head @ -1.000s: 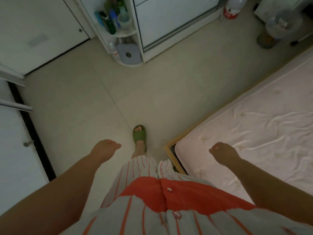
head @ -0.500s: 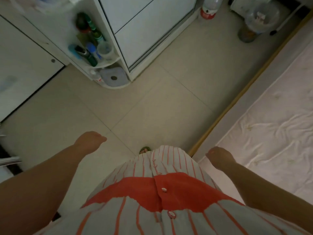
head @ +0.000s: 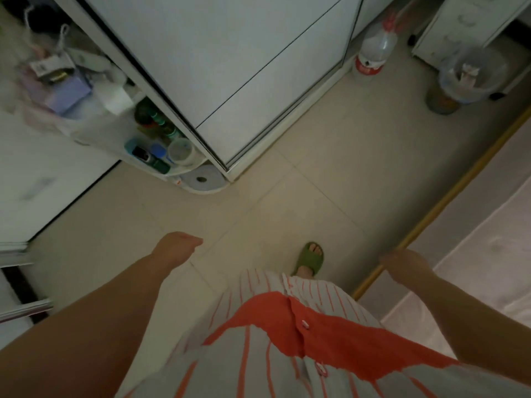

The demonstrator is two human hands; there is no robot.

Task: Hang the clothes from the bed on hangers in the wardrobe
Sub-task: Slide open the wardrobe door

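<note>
Left hand (head: 179, 246) at 7 o'clock, low over the floor (head: 316, 168). Fingers loosely curled, close together, thumb tip forward. Holds nothing, touches nothing.

Right hand (head: 405, 264) at 4 o'clock, over the bed (head: 488, 225) edge. Back of hand faces the camera; fingers curl under and away, loosely bent. Nothing seen in its grasp. Whether the fingertips touch the bed rail, cannot tell.

Both arms bare, reaching forward and down from the lower corners.

Bed runs along the right side, 2 to 5 o'clock: yellow wood rail, pale sheet, creased. No loose clothes show on the visible part of it.

Wardrobe (head: 230, 67) at 12 o'clock, white sliding doors, standing together. Inside not in view; no hangers seen.

Corner shelf (head: 161, 156) at 10 o'clock, fixed to the wardrobe's left end: bottles, tubes, a clear cup on the middle tier, a paper roll on the bottom tier, boxes and a bag on top, blurred.

Plastic bottle (head: 373, 53) with red label at 1 o'clock, on the floor just beside the wardrobe's right corner. Clear tub (head: 471, 73) at 2 o'clock, on a dark base, near a white drawer unit (head: 448, 27).

Green slipper (head: 310, 258) on a foot at 5 o'clock, between the hands. Person wears a striped white-and-orange buttoned garment, bottom centre.

White door panels at 8 to 9 o'clock, blurred. Floor between person and wardrobe is pale tile.
</note>
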